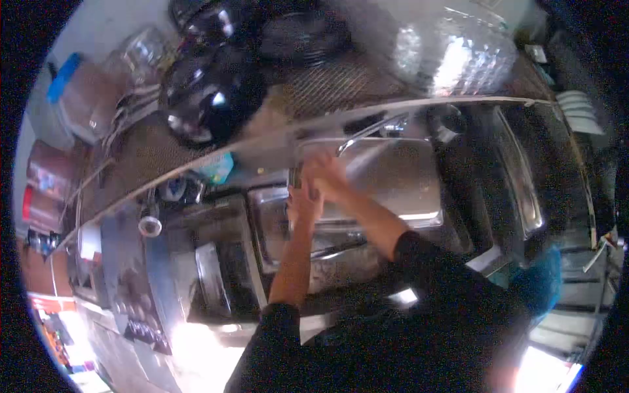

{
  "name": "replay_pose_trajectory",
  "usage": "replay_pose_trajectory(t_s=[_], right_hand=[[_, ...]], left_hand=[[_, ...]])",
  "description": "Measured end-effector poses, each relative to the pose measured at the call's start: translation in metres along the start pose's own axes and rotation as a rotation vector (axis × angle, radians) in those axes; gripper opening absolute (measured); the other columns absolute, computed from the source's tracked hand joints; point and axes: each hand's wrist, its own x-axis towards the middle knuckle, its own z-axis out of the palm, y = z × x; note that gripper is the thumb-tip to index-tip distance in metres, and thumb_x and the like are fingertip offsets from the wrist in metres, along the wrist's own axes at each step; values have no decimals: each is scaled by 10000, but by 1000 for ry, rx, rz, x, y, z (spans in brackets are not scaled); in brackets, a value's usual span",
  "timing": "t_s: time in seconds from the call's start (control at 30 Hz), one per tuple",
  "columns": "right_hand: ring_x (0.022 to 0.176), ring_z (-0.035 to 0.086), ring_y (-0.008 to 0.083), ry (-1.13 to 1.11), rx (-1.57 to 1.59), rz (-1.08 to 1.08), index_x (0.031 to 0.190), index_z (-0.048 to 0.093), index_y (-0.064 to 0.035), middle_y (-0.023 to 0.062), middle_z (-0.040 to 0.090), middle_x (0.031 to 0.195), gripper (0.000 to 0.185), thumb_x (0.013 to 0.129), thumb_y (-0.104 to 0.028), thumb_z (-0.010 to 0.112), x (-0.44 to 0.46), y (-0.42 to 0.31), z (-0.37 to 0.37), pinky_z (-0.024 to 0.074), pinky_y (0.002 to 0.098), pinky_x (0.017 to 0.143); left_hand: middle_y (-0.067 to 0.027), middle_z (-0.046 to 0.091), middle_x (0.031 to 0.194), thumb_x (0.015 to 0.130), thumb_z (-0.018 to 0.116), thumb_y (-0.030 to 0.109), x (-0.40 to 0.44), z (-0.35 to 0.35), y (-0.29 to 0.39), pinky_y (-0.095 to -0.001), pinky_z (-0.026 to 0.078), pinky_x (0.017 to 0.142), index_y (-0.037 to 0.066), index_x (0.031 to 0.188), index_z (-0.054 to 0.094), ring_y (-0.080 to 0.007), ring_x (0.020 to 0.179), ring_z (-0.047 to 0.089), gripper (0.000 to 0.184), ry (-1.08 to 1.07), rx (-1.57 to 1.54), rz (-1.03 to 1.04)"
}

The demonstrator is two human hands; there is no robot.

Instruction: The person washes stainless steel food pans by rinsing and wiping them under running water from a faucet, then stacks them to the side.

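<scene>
A rectangular metal tray (393, 177) lies tilted over the sink, beneath a thin curved faucet (363, 134). At the tray's left edge is my left hand (304, 204), its fingers closed around that edge. My right hand (325, 175) is just above it, over the tray's left part and close to the faucet's tip. Motion smears the right hand's fingers, so whether they hold anything is unclear. The two hands are very close together or touching.
Dark shiny pots (213, 98) and a stack of clear containers (455, 56) stand on the ledge behind the sink. A teal packet (217, 168) sits at the ledge's front. Another metal tray (521, 167) leans at right, near stacked white dishes (578, 108).
</scene>
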Motion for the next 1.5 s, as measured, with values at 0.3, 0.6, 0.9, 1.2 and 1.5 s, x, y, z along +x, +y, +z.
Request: replay_pose_trajectory(t_s=[0.3,0.6,0.9,1.2,1.5], right_hand=[[1372,271,372,-122,-69,-226,1403,406,-189,173,321,1477,545,921,-442,418,-11,56,-34,241,547,1075],[1319,326,414,178,-300,349,1422,348,-137,224,300,1462,601,926,-468,426,-134,232,-38,298,593,1010],[1347,288,409,28,157,-304,1390,404,-188,173,361,1448,616,819,-316,595,-123,12,-26,189,579,1094],[1370,278,339,-93,274,-91,1374,424,-211,130,324,1479,562,891,-486,506,-147,173,-63,212,540,1094],[1411,160,398,111,-220,668,1472,249,-64,235,189,1519,707,933,-506,365,-41,205,-27,95,549,1132]], left_hand=[[-299,363,1397,890,389,649,-8,-34,23,-631,459,805,466,1458,153,-486,1063,540,642,-19,57,-124],[-285,434,1294,902,382,637,-10,-28,27,-563,477,835,444,1467,147,-470,1065,541,641,-3,29,-140],[-265,546,1160,920,359,611,1,-19,16,-531,489,810,387,1470,199,-426,979,586,614,70,97,-16],[-278,442,1257,928,406,562,0,-38,20,-543,471,872,427,1455,203,-451,1092,532,580,-10,27,-139],[-316,513,1137,914,387,604,9,-31,16,-576,489,759,363,1468,208,-484,977,573,630,21,47,-65]])
